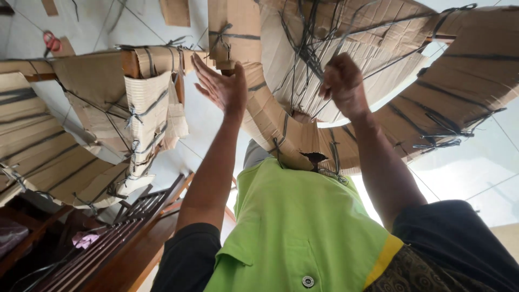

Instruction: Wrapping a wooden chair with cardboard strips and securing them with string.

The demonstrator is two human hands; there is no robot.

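Beneath curved cardboard [281,130], left hand [221,86] spread apart, right hand [343,81] clamped on black strings [311,51].

White tiled floor [162,27] carries curved cardboard pieces [459,81] bound with dark ties; red scissors [52,41] lie on it, upper left of frame.

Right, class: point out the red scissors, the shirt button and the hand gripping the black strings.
Red scissors [52,41]: head view, on the handle loops.
Shirt button [308,281]: head view, on its centre.
Right hand [343,82]: head view, on the back of the fist around the black strings [308,51].
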